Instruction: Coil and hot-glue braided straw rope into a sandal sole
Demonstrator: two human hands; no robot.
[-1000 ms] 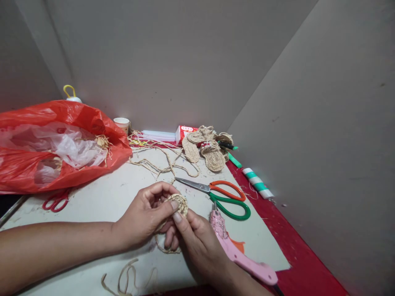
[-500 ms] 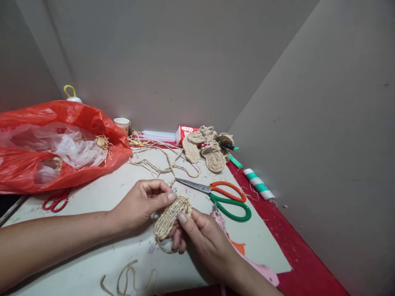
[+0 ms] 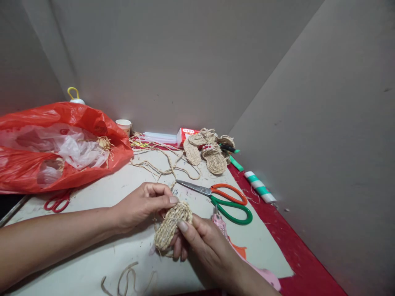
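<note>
A small oval sole of coiled straw braid (image 3: 173, 225) is held tilted above the middle of the table. My right hand (image 3: 205, 242) grips its right side, thumb on the face and fingers curled beneath. At the sole's far end my left hand (image 3: 151, 205) is closed, thumb and forefinger pinched at the edge; the other fingers are partly hidden. A straw braid cord (image 3: 171, 166) runs from behind my left hand across the table. Just beyond my hands lie big scissors (image 3: 212, 191), spread apart, with one orange and one green handle.
A red plastic bag (image 3: 114, 164) fills the left, with red-handled scissors (image 3: 57, 202) beside it. Finished-looking straw slippers (image 3: 214, 160) lie by a red box (image 3: 182, 137) at the back. A pink glue gun (image 3: 219, 224) lies right of my right hand. Grey partitions (image 3: 148, 61) enclose the table.
The sole has dipped slightly toward me and tilted a little in my hands. Both hands keep nearly the same hold, and the whole view has shifted slightly.
</note>
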